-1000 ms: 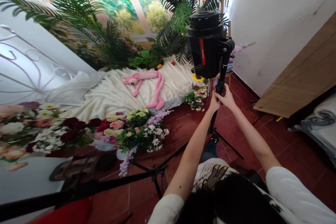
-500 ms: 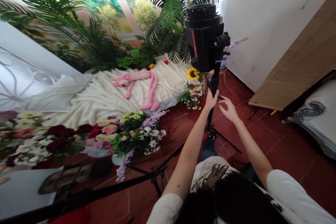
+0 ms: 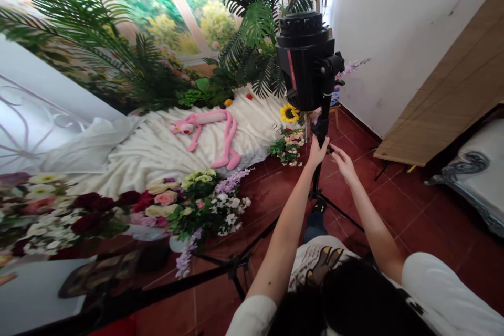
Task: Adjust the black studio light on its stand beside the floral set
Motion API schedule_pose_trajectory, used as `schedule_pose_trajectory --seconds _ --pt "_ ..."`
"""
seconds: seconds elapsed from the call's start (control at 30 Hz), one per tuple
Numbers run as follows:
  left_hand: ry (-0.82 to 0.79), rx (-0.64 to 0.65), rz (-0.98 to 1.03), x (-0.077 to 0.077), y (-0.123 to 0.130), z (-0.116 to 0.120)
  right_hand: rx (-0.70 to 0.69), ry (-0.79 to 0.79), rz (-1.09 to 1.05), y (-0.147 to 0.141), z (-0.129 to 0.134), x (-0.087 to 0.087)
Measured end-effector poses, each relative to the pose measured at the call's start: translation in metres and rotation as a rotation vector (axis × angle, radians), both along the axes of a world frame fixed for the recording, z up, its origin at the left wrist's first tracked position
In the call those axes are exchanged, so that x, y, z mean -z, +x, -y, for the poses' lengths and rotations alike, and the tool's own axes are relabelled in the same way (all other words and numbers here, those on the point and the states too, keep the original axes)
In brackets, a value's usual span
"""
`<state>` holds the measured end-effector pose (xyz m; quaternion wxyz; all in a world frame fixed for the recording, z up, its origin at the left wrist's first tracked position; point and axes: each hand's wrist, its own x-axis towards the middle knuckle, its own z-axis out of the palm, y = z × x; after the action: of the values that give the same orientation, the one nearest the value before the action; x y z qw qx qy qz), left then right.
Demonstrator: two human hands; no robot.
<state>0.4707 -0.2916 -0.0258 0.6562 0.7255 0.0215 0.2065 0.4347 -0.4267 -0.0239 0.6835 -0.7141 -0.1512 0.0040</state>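
Observation:
A black studio light (image 3: 305, 63) is mounted upright on a light stand (image 3: 316, 181) with spread legs. My left hand (image 3: 318, 153) is closed around the stand's pole just below the light's mount. My right hand (image 3: 345, 164) is at the right of the pole, its thumb and fingertips pinching a small black knob (image 3: 330, 150) on the stand's collar. The fingers partly cover the knob.
Left of the stand, a pink plush toy (image 3: 226, 139) lies on a white draped cloth (image 3: 137, 155). Artificial flowers (image 3: 169, 202) line its front. Another black stand (image 3: 236, 261) crosses the lower left. A wooden panel (image 3: 437, 94) leans at right near a silver-framed seat (image 3: 468, 168).
My right hand's fingers have moved closer to the knob and straightened somewhat. My left hand keeps its grip on the pole. The view has shifted slightly.

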Motion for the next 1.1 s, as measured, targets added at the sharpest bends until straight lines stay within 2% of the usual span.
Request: schedule_pose_trajectory --seconds 0.17,0.3,0.4,0.5,0.57,0.67,0.83,1.0,1.1 --pt "-0.015 0.011 0.022 -0.001 -0.001 0.001 -0.073 0.143 -0.278 0.015 0.01 -0.01" --pt "-0.033 0.001 0.017 0.0 0.0 0.001 -0.16 0.174 -0.363 0.019 0.015 -0.018" --pt "-0.035 0.003 0.017 0.001 0.001 0.001 -0.033 0.08 -0.223 0.009 0.01 -0.018" --pt "-0.036 0.009 0.017 0.001 0.001 0.001 0.167 -0.155 0.137 -0.006 0.005 -0.018" --pt "-0.042 0.011 0.021 0.0 0.0 0.001 0.2 -0.312 0.331 -0.012 0.004 -0.018" --pt "-0.05 0.011 0.026 -0.003 -0.001 0.001 0.174 -0.432 0.419 -0.012 0.007 -0.021" --pt "-0.051 0.006 0.021 -0.003 -0.002 0.001 0.187 -0.452 0.451 0.0 0.006 -0.023" --pt "-0.05 0.0 0.01 -0.002 -0.001 0.002 0.217 -0.37 0.431 0.005 -0.003 -0.024" --pt "-0.055 0.001 0.002 -0.003 -0.002 0.002 0.236 -0.381 0.403 0.004 -0.007 -0.025"
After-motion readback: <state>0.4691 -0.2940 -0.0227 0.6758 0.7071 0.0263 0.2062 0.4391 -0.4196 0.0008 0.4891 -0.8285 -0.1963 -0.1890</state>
